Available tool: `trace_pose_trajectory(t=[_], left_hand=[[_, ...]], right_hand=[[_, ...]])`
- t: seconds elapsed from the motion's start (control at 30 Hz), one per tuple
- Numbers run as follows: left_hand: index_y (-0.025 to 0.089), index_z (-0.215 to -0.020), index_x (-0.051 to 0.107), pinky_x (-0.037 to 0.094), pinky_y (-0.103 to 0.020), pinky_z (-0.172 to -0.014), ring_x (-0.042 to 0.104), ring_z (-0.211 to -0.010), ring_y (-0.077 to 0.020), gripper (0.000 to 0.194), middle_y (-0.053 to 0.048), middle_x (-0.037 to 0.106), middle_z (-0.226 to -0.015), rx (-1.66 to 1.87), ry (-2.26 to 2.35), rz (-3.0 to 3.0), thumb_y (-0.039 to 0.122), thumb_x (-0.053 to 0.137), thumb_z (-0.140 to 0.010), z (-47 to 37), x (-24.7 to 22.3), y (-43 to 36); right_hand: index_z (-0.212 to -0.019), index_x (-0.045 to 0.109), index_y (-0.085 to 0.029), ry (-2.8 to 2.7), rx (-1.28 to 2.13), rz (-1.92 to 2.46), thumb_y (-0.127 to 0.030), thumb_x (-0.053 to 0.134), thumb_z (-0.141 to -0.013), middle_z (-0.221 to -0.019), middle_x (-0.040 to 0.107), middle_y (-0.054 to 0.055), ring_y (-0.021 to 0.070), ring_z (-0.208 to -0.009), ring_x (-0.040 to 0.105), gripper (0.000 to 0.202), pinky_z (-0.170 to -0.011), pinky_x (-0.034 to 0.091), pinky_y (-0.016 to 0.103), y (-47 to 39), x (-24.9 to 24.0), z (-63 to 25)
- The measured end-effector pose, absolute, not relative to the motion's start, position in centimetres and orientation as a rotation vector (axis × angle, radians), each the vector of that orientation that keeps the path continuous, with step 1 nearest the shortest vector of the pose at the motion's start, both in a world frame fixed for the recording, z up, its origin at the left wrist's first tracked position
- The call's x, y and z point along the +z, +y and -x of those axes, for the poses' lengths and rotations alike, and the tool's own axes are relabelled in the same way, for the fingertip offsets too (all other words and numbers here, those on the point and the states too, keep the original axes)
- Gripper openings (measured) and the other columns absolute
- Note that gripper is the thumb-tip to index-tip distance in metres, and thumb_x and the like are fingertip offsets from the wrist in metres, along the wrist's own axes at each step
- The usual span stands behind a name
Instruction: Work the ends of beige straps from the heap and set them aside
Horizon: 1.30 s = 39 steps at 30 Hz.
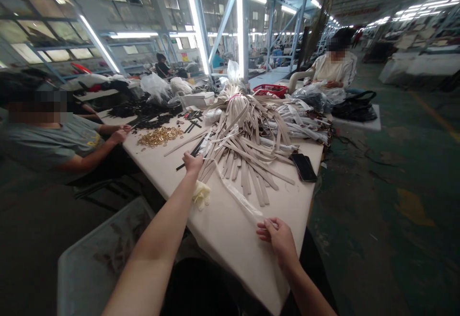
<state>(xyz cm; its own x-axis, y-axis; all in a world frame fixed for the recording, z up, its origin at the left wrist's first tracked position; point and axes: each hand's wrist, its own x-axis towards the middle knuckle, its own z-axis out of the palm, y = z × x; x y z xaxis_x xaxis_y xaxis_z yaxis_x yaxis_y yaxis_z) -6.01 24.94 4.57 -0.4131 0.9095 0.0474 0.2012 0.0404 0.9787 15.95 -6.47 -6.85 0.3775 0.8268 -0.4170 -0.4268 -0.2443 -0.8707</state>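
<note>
A long, thin white strip (239, 196), translucent like plastic film or backing tape, runs slantwise over the near part of the table between my hands. My left hand (193, 161) is closed at its far end, beside some dark strips and the bundle of straps. At the near end, my right hand (275, 233) has its fingers curled around the strip, palm turned inward. The big pile of beige straps (247, 138) spreads beyond both hands, tied at the top with something pink. Close under my left wrist lies a crumpled pale yellow piece (201, 194).
Gold metal rings (160, 136) are heaped at the left, near a seated co-worker (72, 143). A dark phone (304, 167) rests by the right table edge. A translucent bin (104, 253) stands below left. Another person (334, 66) sits at the far right, behind plastic bags.
</note>
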Motion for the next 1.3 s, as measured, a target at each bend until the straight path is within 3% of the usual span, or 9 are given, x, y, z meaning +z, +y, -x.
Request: trace_pose_trajectory(t=[0.07,0.13,0.23,0.37,0.6,0.8,0.97,1.13,1.3], left_hand=[[0.013,-0.105,0.06,0.047,-0.036,-0.088,0.062,-0.093,-0.0236,0.029,-0.013,0.064,-0.102,1.404,1.778,-1.453,0.027,0.07,-0.081,5.4,3.7,21.0],[0.016,-0.09,0.064,0.048,-0.033,-0.075,0.063,-0.077,-0.0223,0.023,-0.009,0.066,-0.085,1.219,1.673,-1.672,0.038,0.063,-0.086,4.7,1.8,15.8],[0.016,-0.073,0.066,0.045,-0.029,-0.058,0.06,-0.056,-0.0185,0.041,-0.004,0.061,-0.061,0.811,1.439,-1.603,0.054,0.057,-0.087,3.4,-2.1,7.3],[0.014,-0.083,0.071,0.047,-0.026,-0.057,0.064,-0.063,-0.0183,0.044,-0.007,0.069,-0.073,0.786,1.197,-1.225,0.057,0.063,-0.083,1.5,-5.8,0.7],[0.009,-0.089,0.074,0.039,-0.022,-0.045,0.052,-0.048,-0.0117,0.052,-0.006,0.065,-0.063,0.997,1.153,-0.865,0.06,0.067,-0.077,1.0,-6.3,1.6],[0.01,-0.083,0.074,0.041,-0.022,-0.045,0.056,-0.05,-0.0124,0.045,-0.005,0.065,-0.062,0.974,1.069,-0.84,0.052,0.08,-0.066,1.1,-6.2,2.9],[0.009,-0.079,0.072,0.043,-0.023,-0.044,0.056,-0.049,-0.0124,0.042,-0.006,0.066,-0.063,1.035,1.04,-0.782,0.05,0.08,-0.069,1.1,-6.4,4.0],[0.009,-0.077,0.07,0.057,-0.029,-0.065,0.066,-0.068,-0.0172,0.042,-0.01,0.07,-0.075,1.155,1.045,-0.76,0.048,0.083,-0.066,1.1,-6.4,4.5],[0.012,-0.075,0.062,0.054,-0.027,-0.053,0.065,-0.058,-0.0155,0.047,-0.007,0.068,-0.07,1.123,1.074,-0.799,0.054,0.08,-0.068,1.1,-6.9,4.3]], right_hand=[[-0.085,0.064,-0.016,-0.403,1.251,1.34,-0.055,0.077,-0.073,-0.087,0.076,0.014,0.0251,-0.071,0.074,0.043,-0.06,0.06,0.034,-6.1,-6.9,-15.1],[-0.084,0.065,-0.015,-0.417,1.253,1.323,-0.055,0.076,-0.074,-0.087,0.076,0.013,0.0239,-0.072,0.074,0.042,-0.059,0.06,0.031,-5.4,-6.7,-14.2],[-0.088,0.07,-0.015,-0.464,1.282,1.264,-0.055,0.076,-0.075,-0.089,0.076,0.012,0.0229,-0.075,0.073,0.042,-0.06,0.058,0.029,-4.1,-6.2,-12.6],[-0.09,0.075,-0.013,-0.602,1.358,1.181,-0.057,0.075,-0.074,-0.083,0.076,0.011,0.0221,-0.071,0.07,0.046,-0.062,0.057,0.029,-3.2,-6.0,-10.3],[-0.087,0.075,-0.012,-0.783,1.378,1.247,-0.062,0.068,-0.078,-0.066,0.071,0.008,0.0192,-0.052,0.063,0.051,-0.049,0.051,0.028,-2.3,-6.9,-9.4],[-0.086,0.073,-0.012,-0.78,1.285,1.25,-0.064,0.064,-0.08,-0.064,0.07,0.008,0.0179,-0.05,0.061,0.053,-0.047,0.049,0.027,-0.7,-6.9,-9.0],[-0.079,0.072,-0.014,-1.021,1.268,1.314,-0.064,0.055,-0.084,-0.063,0.069,0.007,0.0177,-0.048,0.06,0.053,-0.047,0.046,0.027,0.3,-6.1,-9.7],[-0.087,0.07,-0.017,-1.394,0.615,1.896,-0.051,0.058,-0.087,-0.079,0.072,0.011,0.0247,-0.074,0.068,0.036,-0.067,0.048,0.032,2.9,-4.6,-13.6],[-0.119,0.059,-0.01,-1.609,0.454,2.236,-0.037,0.068,-0.081,-0.107,0.067,0.022,0.0303,-0.095,0.067,0.047,-0.077,0.047,0.034,5.8,-4.0,-13.4]])
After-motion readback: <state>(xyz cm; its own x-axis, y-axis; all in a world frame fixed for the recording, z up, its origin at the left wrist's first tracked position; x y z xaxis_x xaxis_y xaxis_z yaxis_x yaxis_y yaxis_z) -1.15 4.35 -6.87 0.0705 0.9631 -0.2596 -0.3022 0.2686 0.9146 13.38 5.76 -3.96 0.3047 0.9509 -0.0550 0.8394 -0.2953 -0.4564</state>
